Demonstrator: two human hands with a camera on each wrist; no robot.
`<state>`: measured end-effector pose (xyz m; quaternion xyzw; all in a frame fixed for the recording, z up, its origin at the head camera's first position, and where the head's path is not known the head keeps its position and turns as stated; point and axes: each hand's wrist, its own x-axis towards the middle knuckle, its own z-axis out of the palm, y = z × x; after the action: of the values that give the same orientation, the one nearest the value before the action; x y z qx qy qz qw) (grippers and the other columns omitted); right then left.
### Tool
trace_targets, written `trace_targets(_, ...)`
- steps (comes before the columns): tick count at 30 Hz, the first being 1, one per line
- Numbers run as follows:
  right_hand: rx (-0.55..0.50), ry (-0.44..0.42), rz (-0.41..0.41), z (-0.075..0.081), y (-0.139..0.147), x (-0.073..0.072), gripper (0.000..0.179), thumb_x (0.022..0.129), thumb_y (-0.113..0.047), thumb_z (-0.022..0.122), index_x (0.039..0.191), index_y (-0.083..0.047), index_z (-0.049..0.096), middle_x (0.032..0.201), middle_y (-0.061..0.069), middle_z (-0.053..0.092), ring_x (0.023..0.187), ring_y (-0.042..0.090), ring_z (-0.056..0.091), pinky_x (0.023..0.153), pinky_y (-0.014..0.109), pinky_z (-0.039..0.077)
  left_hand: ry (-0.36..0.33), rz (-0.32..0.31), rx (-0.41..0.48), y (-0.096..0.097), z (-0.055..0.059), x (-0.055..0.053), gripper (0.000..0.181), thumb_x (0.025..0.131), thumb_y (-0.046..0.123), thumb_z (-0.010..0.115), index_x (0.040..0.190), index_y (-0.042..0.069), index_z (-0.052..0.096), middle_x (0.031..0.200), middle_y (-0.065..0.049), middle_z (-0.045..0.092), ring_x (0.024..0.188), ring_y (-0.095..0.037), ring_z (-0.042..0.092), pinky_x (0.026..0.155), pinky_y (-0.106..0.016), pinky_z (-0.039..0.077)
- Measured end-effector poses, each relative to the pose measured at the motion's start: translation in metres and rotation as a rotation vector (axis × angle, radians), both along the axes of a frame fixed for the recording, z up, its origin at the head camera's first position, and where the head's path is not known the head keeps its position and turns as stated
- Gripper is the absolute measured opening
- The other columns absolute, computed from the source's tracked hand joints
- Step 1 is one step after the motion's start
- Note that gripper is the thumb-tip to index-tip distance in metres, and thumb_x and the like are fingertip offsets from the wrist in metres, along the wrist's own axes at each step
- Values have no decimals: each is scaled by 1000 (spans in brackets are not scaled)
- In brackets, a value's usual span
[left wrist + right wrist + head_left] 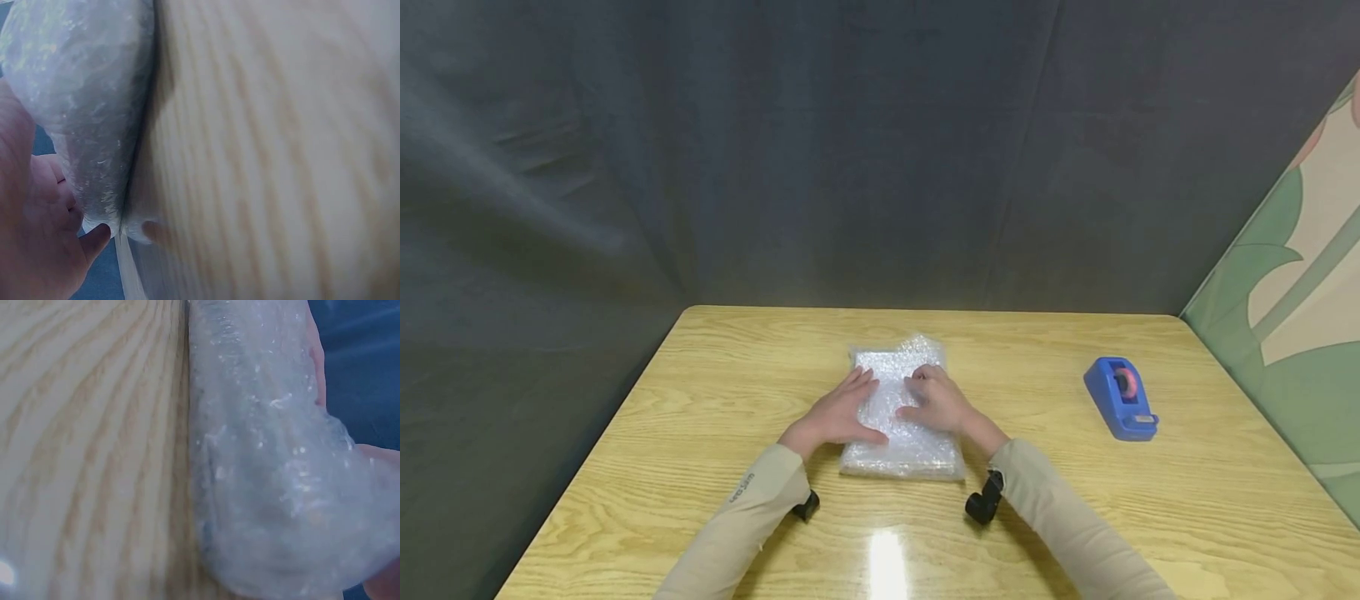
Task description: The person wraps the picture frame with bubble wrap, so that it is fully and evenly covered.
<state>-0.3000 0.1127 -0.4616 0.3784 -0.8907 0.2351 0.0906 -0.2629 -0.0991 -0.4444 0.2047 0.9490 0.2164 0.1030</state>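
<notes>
A flat, rectangular package in clear bubble wrap [901, 454] lies on the wooden table in front of me. My left hand [838, 414] rests on its left side with fingers spread and thumb apart. On the right side of the wrap lies my right hand [942, 402], thumb held away from slightly bent fingers. The left wrist view shows the wrapped edge [100, 94] beside the palm and fingers of the left hand [44, 231]. In the right wrist view, the bubble wrap [269, 462] hides most of the right hand. What is inside the wrap cannot be made out.
A blue tape dispenser [1122, 400] with a pinkish roll stands at the right of the wooden table [700, 400]. A dark curtain [850, 150] hangs behind and to the left. A leaf-patterned cloth [1300, 333] borders the right edge.
</notes>
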Motion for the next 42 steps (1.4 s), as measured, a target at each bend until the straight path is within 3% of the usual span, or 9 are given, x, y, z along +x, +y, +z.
trace_targets(6, 39, -124, -66, 3, 0, 8, 74, 69, -38, 76, 121, 9, 52, 111, 15, 51, 102, 26, 45, 90, 38, 41, 1, -7, 8, 1, 1, -1, 100, 66, 52, 73, 143, 8, 26, 152, -5, 10, 139, -19, 1, 110, -42, 15)
trace_targets(10, 10, -150, -113, 3, 0, 17, 81, 68, -37, 76, 125, 12, 45, 118, 20, 48, 109, 30, 43, 95, 42, 40, 0, -15, 10, 3, 0, -2, 100, 65, 52, 73, 143, 9, 27, 152, -4, 11, 139, -18, 1, 110, -42, 15)
trace_targets(20, -368, -244, -133, -3, 27, 46, 83, 69, -15, 76, 134, 11, 32, 136, 30, 34, 125, 45, 29, 102, 59, 23, -2, -18, -12, 5, 1, -3, 100, 65, 53, 72, 143, 10, 26, 152, -5, 9, 139, -19, 0, 109, -44, 18)
trace_targets(24, -471, -445, -120, -1, 37, 67, 79, 76, -9, 70, 135, 14, 24, 136, 33, 31, 124, 45, 31, 103, 56, 25, 20, -11, -53, 6, 5, 3, 101, 67, 52, 71, 144, 8, 23, 152, -7, 2, 139, -21, -1, 109, -42, 19)
trace_targets(28, -532, -677, -152, 3, 40, 84, 77, 85, -9, 61, 138, 16, 10, 143, 33, 13, 132, 43, 17, 108, 50, 16, 132, -33, -129, 13, 12, 17, 93, 75, 48, 67, 142, 1, 24, 152, -11, 2, 138, -25, 6, 109, -39, 23)
trace_targets(32, -554, -745, -182, 3, 39, 91, 77, 88, -8, 57, 138, 15, 3, 146, 30, 0, 134, 40, 4, 109, 45, 9, 220, -24, -126, 16, 14, 38, 77, 85, 44, 58, 139, -3, 29, 150, -17, 10, 136, -31, 17, 108, -41, 25)
trace_targets(34, -569, -747, -186, 1, 38, 93, 77, 88, -7, 56, 138, 16, 3, 146, 30, -2, 134, 40, 2, 109, 45, 8, 184, 17, -61, 13, 13, 49, 77, 87, 46, 54, 139, -4, 28, 149, -20, 10, 134, -33, 20, 106, -44, 27)
trace_targets(38, -590, -724, -199, -2, 36, 96, 75, 88, -7, 55, 137, 16, 5, 145, 31, 0, 134, 41, 1, 109, 46, 6, 4, 120, 121, 4, 8, 66, 92, 83, 54, 55, 143, -2, 15, 149, -22, 6, 133, -37, 20, 104, -50, 28)
trace_targets(42, -608, -713, -208, -3, 34, 97, 73, 88, -6, 54, 137, 17, 5, 145, 32, 1, 134, 41, 1, 109, 47, 5, -114, 153, 227, -2, 3, 72, 102, 78, 55, 60, 144, 0, 6, 149, -19, 6, 134, -35, 16, 108, -47, 20)
